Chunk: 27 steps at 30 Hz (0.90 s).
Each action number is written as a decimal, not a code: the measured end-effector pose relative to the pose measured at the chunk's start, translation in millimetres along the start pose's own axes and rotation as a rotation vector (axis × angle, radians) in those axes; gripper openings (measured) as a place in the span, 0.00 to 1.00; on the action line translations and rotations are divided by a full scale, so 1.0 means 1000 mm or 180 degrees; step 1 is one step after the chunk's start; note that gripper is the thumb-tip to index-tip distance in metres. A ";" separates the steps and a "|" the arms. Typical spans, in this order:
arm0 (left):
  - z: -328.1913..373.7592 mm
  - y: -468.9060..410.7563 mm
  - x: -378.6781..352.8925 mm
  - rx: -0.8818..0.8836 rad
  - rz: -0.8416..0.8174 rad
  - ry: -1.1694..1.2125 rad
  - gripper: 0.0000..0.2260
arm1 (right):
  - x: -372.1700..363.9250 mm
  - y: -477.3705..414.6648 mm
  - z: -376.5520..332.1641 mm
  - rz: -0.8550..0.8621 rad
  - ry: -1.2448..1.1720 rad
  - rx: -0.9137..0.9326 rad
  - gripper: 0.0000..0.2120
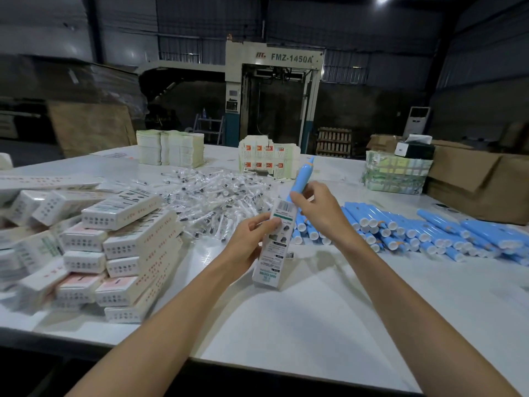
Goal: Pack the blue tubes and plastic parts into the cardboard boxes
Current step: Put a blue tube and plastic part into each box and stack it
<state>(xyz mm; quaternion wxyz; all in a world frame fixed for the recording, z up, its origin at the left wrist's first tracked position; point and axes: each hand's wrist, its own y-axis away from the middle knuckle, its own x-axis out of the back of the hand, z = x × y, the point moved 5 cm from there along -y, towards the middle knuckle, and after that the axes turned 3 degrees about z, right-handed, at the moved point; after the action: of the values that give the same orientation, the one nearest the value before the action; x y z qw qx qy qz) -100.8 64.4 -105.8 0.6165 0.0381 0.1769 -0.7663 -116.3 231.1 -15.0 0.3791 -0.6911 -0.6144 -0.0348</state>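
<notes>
One blue tube (302,176) is pinched by the right hand (317,209), one white box (274,253) gripped by the left hand (252,239).

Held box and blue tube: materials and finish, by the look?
The box looks like thin printed cardboard, matte white, with crisp folded edges. The blue tube is probably smooth plastic with a slight sheen, orange band near its tapered tip.
</notes>
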 end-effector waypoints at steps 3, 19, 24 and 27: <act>0.001 -0.001 0.007 -0.0072 0.0253 0.0201 0.13 | -0.011 0.001 0.001 -0.0119 0.0067 0.0083 0.21; 0.006 -0.005 0.043 -0.0360 0.1417 -0.0344 0.14 | -0.078 0.046 0.070 -0.1302 0.1773 0.1291 0.12; 0.007 -0.004 0.036 -0.0326 0.1276 -0.0124 0.13 | -0.068 0.043 0.062 -0.0770 0.1551 0.1067 0.07; 0.008 -0.004 0.030 -0.0283 0.0949 0.0180 0.12 | -0.029 0.029 0.055 0.0118 0.0304 0.0281 0.04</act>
<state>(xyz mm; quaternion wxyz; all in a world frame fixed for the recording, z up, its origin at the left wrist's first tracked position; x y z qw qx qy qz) -110.8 34.7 -105.3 0.7193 0.0581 0.2203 -0.6563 -120.7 240.1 -82.9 0.4386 -0.6825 -0.5837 -0.0335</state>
